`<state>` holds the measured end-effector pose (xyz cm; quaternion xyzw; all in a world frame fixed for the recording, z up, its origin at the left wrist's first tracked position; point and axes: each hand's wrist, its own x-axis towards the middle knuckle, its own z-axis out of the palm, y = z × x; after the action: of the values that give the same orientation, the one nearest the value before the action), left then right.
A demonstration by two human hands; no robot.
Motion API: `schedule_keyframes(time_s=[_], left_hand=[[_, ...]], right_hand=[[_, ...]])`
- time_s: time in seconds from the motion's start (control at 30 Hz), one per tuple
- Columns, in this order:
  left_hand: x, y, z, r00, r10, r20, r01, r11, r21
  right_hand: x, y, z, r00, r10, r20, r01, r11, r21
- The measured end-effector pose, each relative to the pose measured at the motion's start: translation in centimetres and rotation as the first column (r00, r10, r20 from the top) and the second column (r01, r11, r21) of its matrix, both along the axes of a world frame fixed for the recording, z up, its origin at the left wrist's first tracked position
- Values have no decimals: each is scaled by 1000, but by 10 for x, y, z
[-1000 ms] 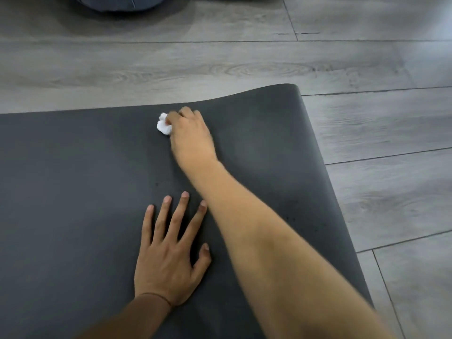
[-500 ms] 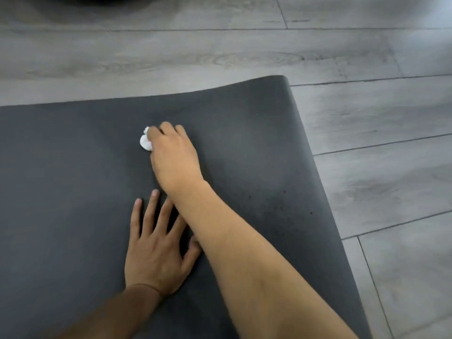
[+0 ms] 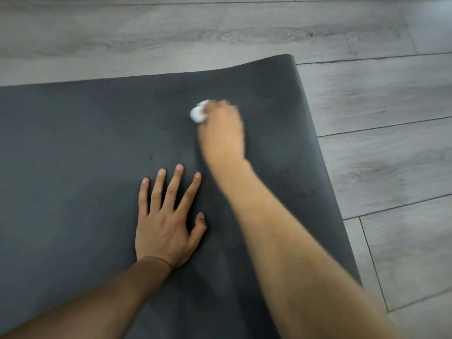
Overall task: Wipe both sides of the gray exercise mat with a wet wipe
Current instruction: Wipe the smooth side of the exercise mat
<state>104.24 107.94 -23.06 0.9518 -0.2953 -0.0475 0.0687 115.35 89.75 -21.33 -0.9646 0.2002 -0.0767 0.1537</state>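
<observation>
Gripping balled wet wipe (image 3: 198, 114), right hand (image 3: 221, 133) blurred; left hand (image 3: 166, 226) flat, fingers spread, on gray mat (image 3: 73, 143) — risk: mat's curled edge bunches — wipe misses it.

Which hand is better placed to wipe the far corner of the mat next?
The right hand, probably. It already holds the balled wet wipe on the mat near that corner. The left hand lies flat, fingers spread, closer to the person, pressing the mat down.
</observation>
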Motion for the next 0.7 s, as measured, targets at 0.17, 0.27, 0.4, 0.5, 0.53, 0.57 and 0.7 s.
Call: schedule_keyframes(time_s=[0.17, 0.27, 0.4, 0.5, 0.53, 0.57, 0.7], left_hand=[[1, 1, 1, 1000, -1, -4, 1, 1000, -3], [0, -1, 2, 1000, 2, 5, -2, 1000, 8], [4, -6, 1, 1000, 0, 16, 0, 1000, 6], [5, -7, 2, 1000, -4, 19, 4, 1000, 6], [5, -6, 2, 1000, -4, 19, 4, 1000, 8], [5, -6, 2, 1000, -2, 18, 2, 1000, 4], [5, -7, 0, 1000, -5, 18, 5, 1000, 5]], right_hand=[[-21, 6, 19, 947, 300, 119, -294, 954, -63], [-37, -96, 24, 997, -65, -42, 56, 982, -183], [-39, -127, 21, 952, -299, -68, 278, 934, -224], [-31, -89, 7, 952, -300, 58, 305, 947, -102], [-31, -79, 4, 950, -302, 84, 306, 951, -46], [-31, -72, 4, 950, -297, 101, 297, 955, 6], [-31, -9, 8, 954, 17, 300, -28, 999, 30]])
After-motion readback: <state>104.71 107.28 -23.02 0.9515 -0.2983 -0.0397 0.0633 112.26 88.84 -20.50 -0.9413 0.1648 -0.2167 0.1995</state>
